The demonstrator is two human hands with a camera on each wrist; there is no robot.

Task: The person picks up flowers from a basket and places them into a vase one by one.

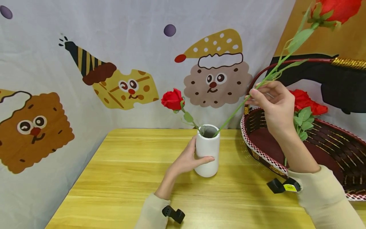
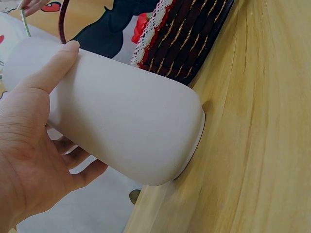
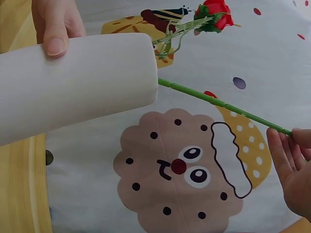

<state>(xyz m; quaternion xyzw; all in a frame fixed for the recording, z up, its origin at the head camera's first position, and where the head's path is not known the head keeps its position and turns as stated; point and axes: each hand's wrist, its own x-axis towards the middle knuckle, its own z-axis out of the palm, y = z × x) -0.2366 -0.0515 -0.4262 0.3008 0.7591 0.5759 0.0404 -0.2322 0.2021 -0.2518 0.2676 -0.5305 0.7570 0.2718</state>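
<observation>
A white cylindrical vase [image 1: 207,156] stands upright on the table, and my left hand [image 1: 186,157] grips its side with the thumb across the front. One red rose [image 1: 172,100] leans out of the vase to the left. My right hand [image 1: 275,103] pinches the green stem of a second red rose [image 1: 338,11] between thumb and fingers. That stem slants down from upper right, its lower end inside the vase mouth. In the right wrist view the stem [image 3: 218,103] runs from the vase rim to my fingertips.
A dark woven basket [image 1: 264,162] with white lace trim and a tall handle stands on the right of the wooden table [image 1: 114,190]. More red roses [image 1: 307,103] with leaves lie in it. Behind the table hangs a cloth [image 1: 137,31] printed with cartoon figures.
</observation>
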